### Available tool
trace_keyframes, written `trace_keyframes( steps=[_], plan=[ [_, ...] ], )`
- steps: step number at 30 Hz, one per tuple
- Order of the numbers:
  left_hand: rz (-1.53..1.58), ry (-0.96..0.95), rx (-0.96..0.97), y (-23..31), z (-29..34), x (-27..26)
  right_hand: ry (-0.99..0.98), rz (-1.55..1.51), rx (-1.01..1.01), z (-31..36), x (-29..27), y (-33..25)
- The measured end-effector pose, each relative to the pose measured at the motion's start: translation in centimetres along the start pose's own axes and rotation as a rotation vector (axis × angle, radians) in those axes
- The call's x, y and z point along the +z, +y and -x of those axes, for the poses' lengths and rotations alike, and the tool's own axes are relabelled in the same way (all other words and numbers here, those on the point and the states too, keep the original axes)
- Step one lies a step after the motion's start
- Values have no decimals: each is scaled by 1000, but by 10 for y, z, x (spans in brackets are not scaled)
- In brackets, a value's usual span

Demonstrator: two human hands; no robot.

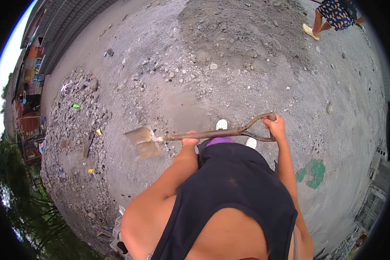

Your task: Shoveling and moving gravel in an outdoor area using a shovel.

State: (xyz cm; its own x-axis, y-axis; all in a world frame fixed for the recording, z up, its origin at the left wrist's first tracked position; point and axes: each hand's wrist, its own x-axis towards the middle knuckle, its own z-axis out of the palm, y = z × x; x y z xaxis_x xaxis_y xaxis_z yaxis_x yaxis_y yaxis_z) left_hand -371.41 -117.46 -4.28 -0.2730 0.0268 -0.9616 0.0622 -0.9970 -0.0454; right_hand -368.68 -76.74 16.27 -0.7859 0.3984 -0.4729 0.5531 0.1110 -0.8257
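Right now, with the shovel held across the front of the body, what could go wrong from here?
Two risks stand out. The left grip and right grip both hold the shovel; if either slipped, it might drop onto the white shoes, which show close to it. Loose stones lie scattered on the ground ahead, so a step that way could mean a stumble.
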Motion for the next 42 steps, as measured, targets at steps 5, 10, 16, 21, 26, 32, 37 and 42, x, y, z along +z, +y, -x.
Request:
trace_keyframes(
  steps=[5,10,16,21,26,32,37,42],
  plan=[
    [-59,-62,16,32,-21,7,-43,-38,-3,-10,26,-15],
    [-91,-31,-8,31,-34,20,-19,-72,11,-15,40,-21],
    [-75,-108,-41,33,-47,45,49,-71,95,-11,52,-34],
    [-129,30,1,27,-40,70,68,-140,114,-13,58,-20],
    [-146,77,62,17,-23,93,78,-154,97,-17,63,-12],
    [-103,94,88,2,-12,117,57,-252,95,-57,53,5],
    [-51,58,150,-27,-6,124,-16,-189,70,-113,31,1],
    [24,93,287,-83,14,128,-108,-186,126,-166,-11,-7]
  ],
)
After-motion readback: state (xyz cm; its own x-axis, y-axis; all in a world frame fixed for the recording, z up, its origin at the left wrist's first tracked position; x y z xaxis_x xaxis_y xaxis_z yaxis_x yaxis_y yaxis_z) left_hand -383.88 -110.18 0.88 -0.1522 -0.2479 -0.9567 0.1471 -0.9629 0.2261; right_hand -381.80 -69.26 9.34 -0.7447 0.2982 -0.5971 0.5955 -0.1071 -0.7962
